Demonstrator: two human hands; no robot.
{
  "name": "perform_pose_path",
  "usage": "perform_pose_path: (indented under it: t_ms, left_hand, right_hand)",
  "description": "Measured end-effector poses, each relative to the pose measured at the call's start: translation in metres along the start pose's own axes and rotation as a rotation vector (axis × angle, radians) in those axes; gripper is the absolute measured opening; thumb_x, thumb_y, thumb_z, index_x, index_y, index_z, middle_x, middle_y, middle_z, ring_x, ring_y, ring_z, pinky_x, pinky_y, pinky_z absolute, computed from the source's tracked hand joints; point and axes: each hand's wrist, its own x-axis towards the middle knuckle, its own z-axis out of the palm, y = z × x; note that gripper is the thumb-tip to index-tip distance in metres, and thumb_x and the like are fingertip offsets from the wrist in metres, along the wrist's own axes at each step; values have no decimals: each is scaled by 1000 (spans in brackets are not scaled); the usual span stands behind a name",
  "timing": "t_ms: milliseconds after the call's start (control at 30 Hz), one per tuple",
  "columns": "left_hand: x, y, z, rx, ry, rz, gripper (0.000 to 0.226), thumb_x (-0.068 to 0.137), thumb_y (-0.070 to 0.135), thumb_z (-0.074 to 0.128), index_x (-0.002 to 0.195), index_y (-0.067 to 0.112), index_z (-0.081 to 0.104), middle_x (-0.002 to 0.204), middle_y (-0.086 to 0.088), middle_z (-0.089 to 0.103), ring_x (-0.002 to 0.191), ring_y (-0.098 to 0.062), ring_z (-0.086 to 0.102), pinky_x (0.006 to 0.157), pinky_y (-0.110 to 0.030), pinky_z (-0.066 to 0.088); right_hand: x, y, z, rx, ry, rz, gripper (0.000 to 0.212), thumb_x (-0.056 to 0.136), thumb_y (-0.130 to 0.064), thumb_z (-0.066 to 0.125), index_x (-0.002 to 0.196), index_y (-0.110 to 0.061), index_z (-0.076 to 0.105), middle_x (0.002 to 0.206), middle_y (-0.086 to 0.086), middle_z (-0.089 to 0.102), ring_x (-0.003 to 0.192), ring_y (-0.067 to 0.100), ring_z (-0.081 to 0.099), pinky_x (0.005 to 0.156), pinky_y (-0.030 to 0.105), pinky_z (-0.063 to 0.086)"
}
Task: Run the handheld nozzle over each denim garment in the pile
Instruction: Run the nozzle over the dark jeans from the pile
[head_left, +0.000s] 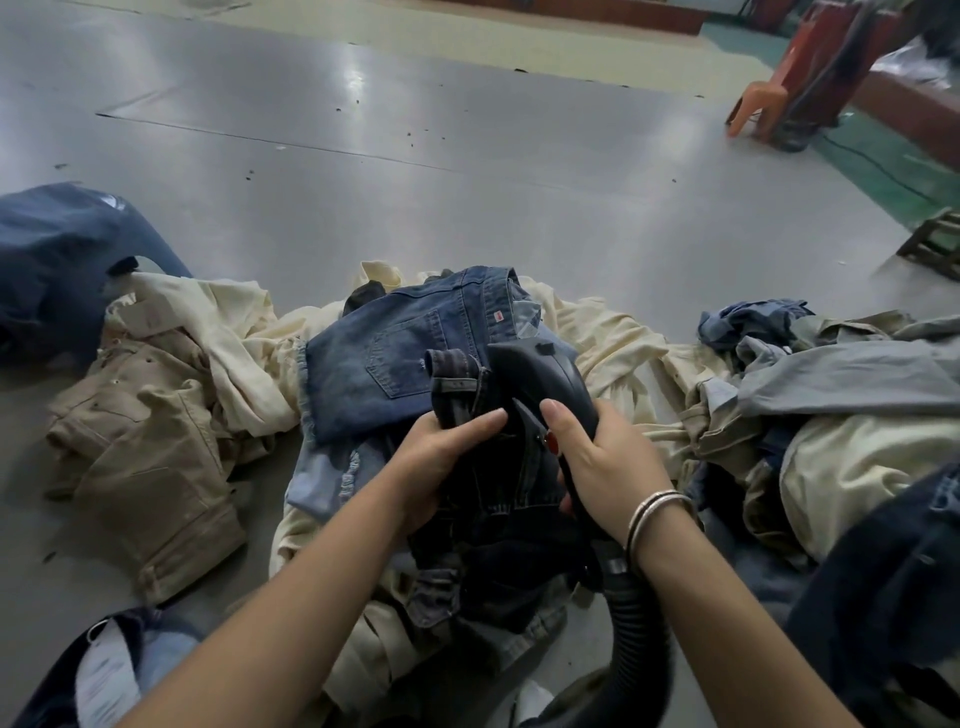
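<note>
A pile of garments lies on the grey floor in front of me. My right hand (605, 457) grips the black handheld nozzle (545, 376), whose ribbed black hose (636, 618) runs down toward me; a red button shows by my thumb. My left hand (441, 457) grips a dark denim garment (498, 519), bunched up against the nozzle's tip. Behind it a pair of blue denim shorts (395, 353) with a back pocket and frayed hem lies flat on the pile.
Cream and khaki garments (150, 431) spread to the left, grey and cream ones (841, 395) to the right. Dark blue denim (57, 260) sits far left. Orange plastic stools (774, 88) and a wooden frame (935, 244) stand at the right. Bare grey floor (415, 156) lies beyond the pile.
</note>
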Motion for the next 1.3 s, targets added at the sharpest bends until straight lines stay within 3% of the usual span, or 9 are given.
perform_pose_path:
  t_ms: [100, 267, 333, 467, 733, 933, 1100, 1300]
  left_hand:
    - [6, -3, 5, 36, 185, 9, 2, 80, 9, 72, 82, 8, 73, 80, -14, 74, 72, -26, 72, 59, -31, 57]
    - [10, 1, -15, -66, 360, -15, 9, 90, 2, 59, 88, 7, 66, 67, -7, 72, 60, -21, 70, 53, -32, 58]
    - [10, 5, -20, -105, 350, -6, 10, 91, 2, 56, 92, 6, 65, 69, -7, 72, 61, -21, 70, 56, -34, 59]
    - [5, 5, -15, -109, 228, -2, 16, 92, 0, 52, 95, 5, 66, 75, -8, 73, 66, -22, 71, 55, -32, 57]
    - [-1, -2, 3, -64, 86, -51, 14, 88, -1, 56, 93, 6, 67, 79, -9, 73, 70, -22, 71, 58, -33, 58]
    - [3, 7, -3, -172, 142, -46, 14, 90, 1, 54, 96, 0, 67, 79, -14, 73, 68, -25, 71, 55, -34, 57]
    - [1, 9, -3, -179, 129, -21, 17, 89, -2, 51, 99, -1, 64, 78, -12, 73, 68, -23, 71, 55, -33, 57]
    - [-3, 10, 2, -155, 102, -42, 17, 91, -2, 50, 104, 0, 62, 79, -12, 72, 69, -24, 71, 55, -33, 57]
  right_hand:
    - [-6, 1, -6, 93, -3, 3, 42, 87, -55, 50, 91, -13, 54, 59, 6, 60, 40, 21, 58, 44, 28, 46]
    - [-27, 6, -23, 265, -87, 60, 57, 70, -63, 52, 85, -8, 53, 57, 5, 56, 44, 24, 56, 45, 34, 50]
    - [-33, 7, -19, 229, -148, 50, 63, 63, -68, 52, 87, -9, 54, 60, 3, 56, 47, 24, 56, 48, 37, 50]
    - [-31, 7, -11, 87, -185, 7, 61, 65, -72, 45, 86, -15, 53, 61, 2, 60, 42, 20, 58, 44, 28, 44]
    - [-1, -3, -12, 85, -41, -10, 45, 88, -55, 49, 86, -10, 53, 59, 12, 60, 44, 28, 60, 50, 37, 50]
    - [-26, 6, -20, 113, -122, 54, 62, 68, -69, 47, 85, -9, 53, 49, 2, 58, 40, 24, 58, 41, 29, 45]
    - [-22, 4, -15, 68, -135, 38, 49, 84, -58, 49, 85, -9, 53, 52, 2, 57, 39, 20, 56, 40, 27, 44]
    - [-6, -8, -12, 72, -112, 33, 45, 89, -54, 49, 86, -9, 53, 56, 5, 58, 43, 26, 58, 44, 33, 47]
